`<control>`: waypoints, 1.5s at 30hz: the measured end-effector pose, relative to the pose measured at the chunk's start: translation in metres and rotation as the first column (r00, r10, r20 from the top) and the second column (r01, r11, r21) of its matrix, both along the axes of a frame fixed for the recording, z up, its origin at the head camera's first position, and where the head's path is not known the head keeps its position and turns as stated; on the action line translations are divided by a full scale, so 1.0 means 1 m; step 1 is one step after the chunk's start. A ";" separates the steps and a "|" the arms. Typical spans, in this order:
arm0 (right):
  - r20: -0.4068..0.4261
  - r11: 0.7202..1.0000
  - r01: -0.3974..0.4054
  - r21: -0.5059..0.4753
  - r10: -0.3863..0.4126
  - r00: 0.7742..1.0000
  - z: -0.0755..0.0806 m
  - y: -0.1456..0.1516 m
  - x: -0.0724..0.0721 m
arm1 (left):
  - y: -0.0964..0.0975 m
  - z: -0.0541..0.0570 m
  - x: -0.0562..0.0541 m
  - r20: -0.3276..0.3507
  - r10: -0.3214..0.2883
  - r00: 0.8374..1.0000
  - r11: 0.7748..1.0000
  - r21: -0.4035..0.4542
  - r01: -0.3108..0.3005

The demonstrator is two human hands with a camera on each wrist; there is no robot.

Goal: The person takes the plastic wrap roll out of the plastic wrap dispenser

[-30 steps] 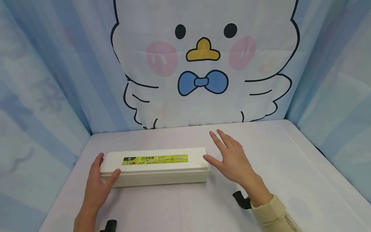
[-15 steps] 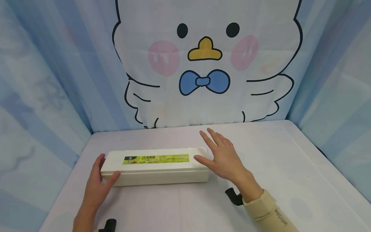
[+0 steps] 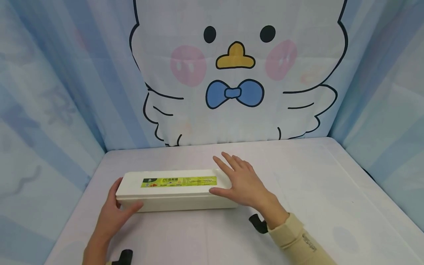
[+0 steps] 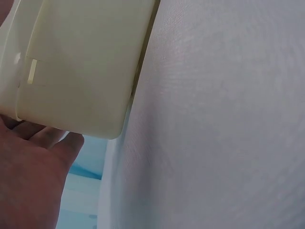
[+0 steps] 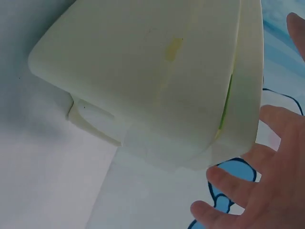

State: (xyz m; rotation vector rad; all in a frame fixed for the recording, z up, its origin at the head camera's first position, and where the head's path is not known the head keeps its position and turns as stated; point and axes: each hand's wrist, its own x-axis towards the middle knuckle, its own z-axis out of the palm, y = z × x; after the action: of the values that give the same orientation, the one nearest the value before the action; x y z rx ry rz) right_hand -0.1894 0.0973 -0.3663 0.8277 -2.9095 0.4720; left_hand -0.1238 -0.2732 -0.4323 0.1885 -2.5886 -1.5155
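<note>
A long off-white cling film box (image 3: 172,203) lies lengthwise on the table, its lid bearing a yellow-green label (image 3: 179,182). My left hand (image 3: 110,217) holds its left end, thumb along the front and fingers round the far side. In the left wrist view, those fingertips (image 4: 71,143) lie against the box's edge. Over the right end, my right hand (image 3: 243,184) is spread, its thumb overlapping the front lid edge in the head view. The right wrist view shows a narrow gap (image 5: 226,107) under the lid, with green inside, and the fingers close to the lid's edge.
The white-covered table (image 3: 331,191) extends around the box. Blue-and-white curtains (image 3: 43,129) enclose it at both sides, with a cartoon bird backdrop (image 3: 233,121) behind. Black wrist mounts (image 3: 258,223) stick out beside both wrists.
My right hand has moved left, from beside the box's right end to over it. My left hand has stayed at the left end, its thumb slightly further along the front.
</note>
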 end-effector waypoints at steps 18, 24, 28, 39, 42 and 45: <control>0.089 0.986 -0.064 0.156 0.050 0.995 -0.007 -0.007 -0.006 | -0.002 0.000 -0.003 0.131 0.017 0.991 0.999 -0.037 -0.013; 0.123 0.988 -0.087 0.131 0.071 0.990 -0.009 -0.004 -0.010 | -0.002 -0.001 -0.004 0.133 0.019 0.991 0.999 -0.036 -0.014; 0.119 0.990 -0.104 0.100 0.092 0.989 -0.012 -0.003 -0.012 | -0.002 -0.002 -0.004 0.129 0.019 0.991 1.000 -0.025 -0.015; 0.088 0.994 -0.110 0.016 0.109 0.990 -0.011 0.002 -0.016 | -0.001 -0.003 -0.003 0.083 0.023 0.996 1.000 -0.004 -0.022; 0.096 0.995 -0.097 -0.013 0.098 0.991 -0.009 0.006 -0.016 | 0.000 -0.002 -0.004 0.094 0.030 0.995 0.999 -0.026 -0.028; 0.095 0.995 -0.080 -0.053 0.085 0.992 -0.007 0.012 -0.015 | -0.001 -0.001 -0.005 0.114 0.029 0.993 0.998 -0.052 -0.024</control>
State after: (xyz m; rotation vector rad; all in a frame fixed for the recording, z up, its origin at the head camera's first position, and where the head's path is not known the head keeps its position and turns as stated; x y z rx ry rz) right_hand -0.2045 0.1092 -0.3734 0.9464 -2.9463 0.6050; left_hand -0.1290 -0.2738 -0.4334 0.3120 -2.6980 -1.4694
